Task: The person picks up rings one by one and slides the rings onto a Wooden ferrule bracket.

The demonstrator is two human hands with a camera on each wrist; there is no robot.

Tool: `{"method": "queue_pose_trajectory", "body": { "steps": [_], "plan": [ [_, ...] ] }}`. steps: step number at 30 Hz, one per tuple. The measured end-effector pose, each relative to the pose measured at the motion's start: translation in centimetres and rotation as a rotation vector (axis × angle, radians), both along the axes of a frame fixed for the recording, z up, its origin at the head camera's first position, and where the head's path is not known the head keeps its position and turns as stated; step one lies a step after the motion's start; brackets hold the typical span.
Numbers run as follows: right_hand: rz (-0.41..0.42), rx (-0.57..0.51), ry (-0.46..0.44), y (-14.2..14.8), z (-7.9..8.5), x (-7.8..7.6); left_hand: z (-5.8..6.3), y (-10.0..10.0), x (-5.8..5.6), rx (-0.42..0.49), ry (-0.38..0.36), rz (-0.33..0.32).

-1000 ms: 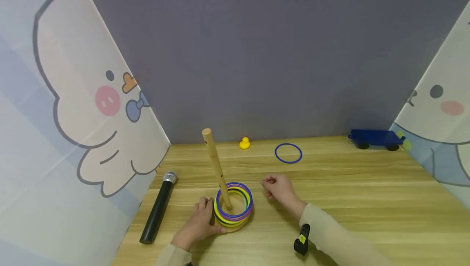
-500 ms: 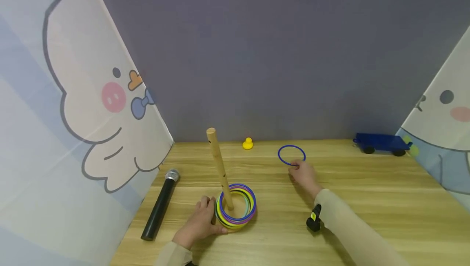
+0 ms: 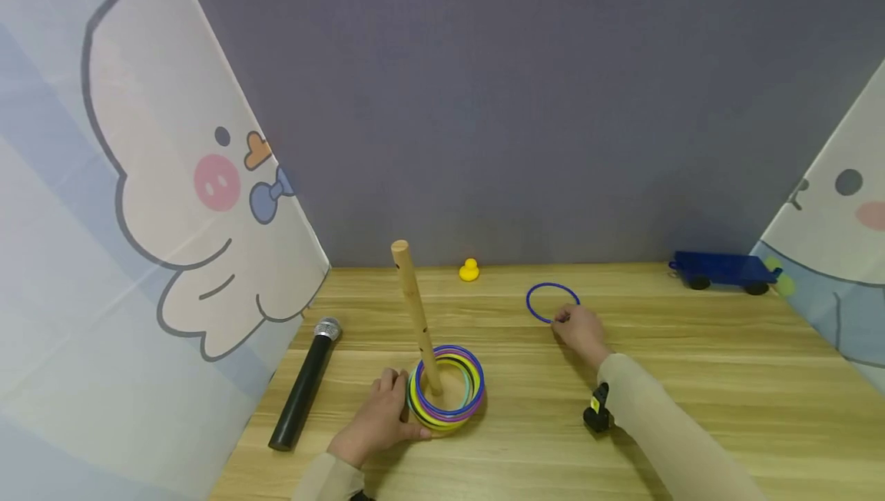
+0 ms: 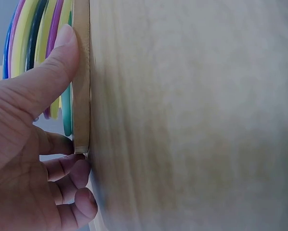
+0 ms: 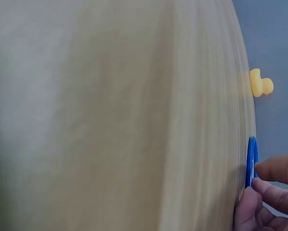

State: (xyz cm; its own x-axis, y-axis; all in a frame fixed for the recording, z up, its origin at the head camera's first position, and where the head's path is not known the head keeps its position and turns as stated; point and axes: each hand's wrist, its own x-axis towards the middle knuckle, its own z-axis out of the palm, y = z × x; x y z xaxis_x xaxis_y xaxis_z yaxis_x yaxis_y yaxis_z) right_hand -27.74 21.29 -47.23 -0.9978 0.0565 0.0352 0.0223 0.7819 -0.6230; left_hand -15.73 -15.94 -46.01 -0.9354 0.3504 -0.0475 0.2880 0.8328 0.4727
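A wooden ring-toss stand with a round base (image 4: 81,101) and a tall post (image 3: 416,309) stands on the table. Several coloured rings (image 4: 24,38) lie stacked round the foot of the post, a blue one on top. My left hand (image 3: 379,418) holds the near left edge of the base, thumb against the rim and fingers bent at its side. Farther back and to the right, my right hand (image 3: 582,332) pinches the near edge of a separate blue ring (image 3: 551,283) between thumb and fingers. In the right wrist view this ring (image 5: 250,159) appears almost edge-on.
To the left lies a black microphone (image 3: 304,389) with a silver head. A small yellow rubber duck (image 3: 469,270) sits by the grey back wall (image 3: 442,117). At the back right is a blue toy wagon (image 3: 722,269). Printed cartoon panels flank the wooden table (image 3: 664,332).
My right hand has reached away to the right and taken hold of the loose blue ring, which has shifted slightly nearer. My left hand stays on the stand's base.
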Motion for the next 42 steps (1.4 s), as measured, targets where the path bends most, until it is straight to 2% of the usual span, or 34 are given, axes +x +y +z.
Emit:
{"method": "queue_pose_trajectory", "body": {
  "steps": [12,25,28,30,32,37,42],
  "plan": [
    [-0.044,0.054,0.002,0.7,0.9,2.6,-0.3,-0.2,-0.2,0.000,0.000,0.002],
    [-0.038,0.103,0.005,1.0,1.0,4.2,-0.1,-0.1,-0.1,0.002,-0.013,0.011],
    [-0.006,-0.004,-0.041,1.3,0.9,4.4,-0.2,-0.1,-0.1,0.004,-0.019,0.012],
    [-0.003,-0.138,-0.106,1.5,0.7,4.6,-0.2,-0.1,0.0,0.004,-0.019,0.012],
    [-0.004,-0.319,-0.185,1.7,0.7,5.0,-0.2,-0.1,0.0,0.008,-0.019,0.011],
    [0.000,-0.642,-0.287,1.8,0.8,6.1,-0.2,-0.2,0.0,0.003,-0.010,0.008],
    [0.026,-0.745,-0.326,1.0,1.1,8.0,-0.3,-0.2,-0.1,0.006,-0.012,0.009]
  ]
}}
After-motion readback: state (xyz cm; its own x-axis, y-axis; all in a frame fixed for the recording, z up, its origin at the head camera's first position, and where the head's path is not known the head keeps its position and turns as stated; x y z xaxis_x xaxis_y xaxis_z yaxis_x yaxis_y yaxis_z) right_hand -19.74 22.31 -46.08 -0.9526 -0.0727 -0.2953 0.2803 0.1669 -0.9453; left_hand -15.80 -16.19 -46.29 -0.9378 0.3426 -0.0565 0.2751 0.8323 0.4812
